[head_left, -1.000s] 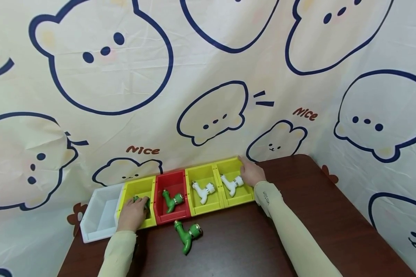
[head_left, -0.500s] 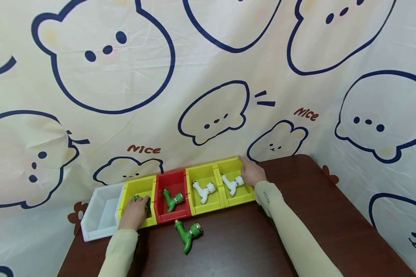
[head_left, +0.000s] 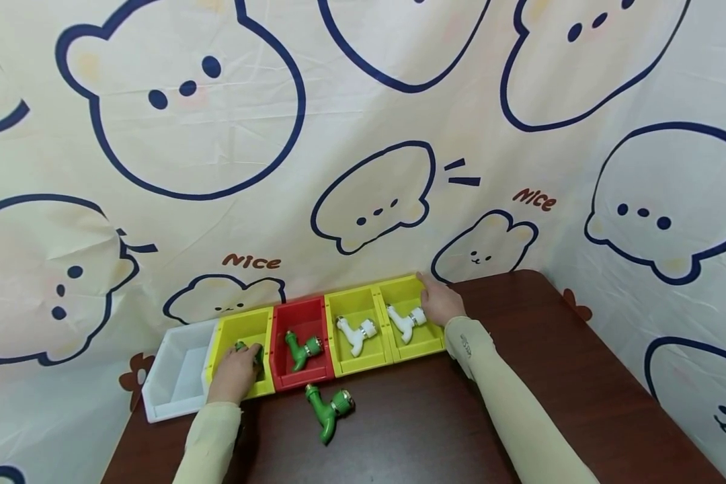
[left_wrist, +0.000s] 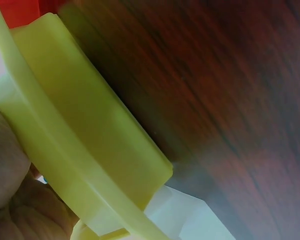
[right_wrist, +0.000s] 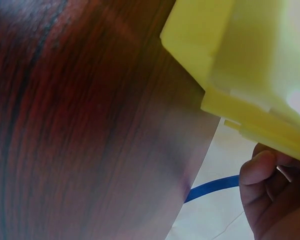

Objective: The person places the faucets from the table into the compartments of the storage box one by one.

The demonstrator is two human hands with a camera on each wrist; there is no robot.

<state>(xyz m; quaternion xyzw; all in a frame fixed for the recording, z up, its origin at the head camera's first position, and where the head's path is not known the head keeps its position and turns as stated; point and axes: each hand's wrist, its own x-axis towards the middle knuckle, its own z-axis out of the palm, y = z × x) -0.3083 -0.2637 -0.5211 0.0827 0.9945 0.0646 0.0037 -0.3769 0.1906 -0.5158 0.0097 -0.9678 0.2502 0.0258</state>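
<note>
My left hand point(head_left: 234, 375) reaches into the left yellow bin point(head_left: 242, 321), its fingers over a green faucet point(head_left: 259, 356) that they largely hide. In the left wrist view, part of that hand point(left_wrist: 10, 170) shows behind the yellow bin's wall point(left_wrist: 90, 115). At the far right of the row, my right hand point(head_left: 440, 302) grips the rim of the end yellow bin point(head_left: 399, 289). The right wrist view has its curled fingers and thumb point(right_wrist: 262, 167) right at the bin's edge. A white faucet point(head_left: 405, 323) lies inside that bin.
Between the hands, a red bin point(head_left: 296, 310) holds a green faucet point(head_left: 302, 351) and another yellow bin point(head_left: 347, 302) a white faucet point(head_left: 355, 335). A white bin point(head_left: 178, 363) ends the row at left. One green faucet point(head_left: 329, 411) lies on the brown table point(head_left: 411, 423); a patterned cloth point(head_left: 363, 121) hangs behind.
The view has shifted very slightly. Both hands, the bins and the faucets keep their places.
</note>
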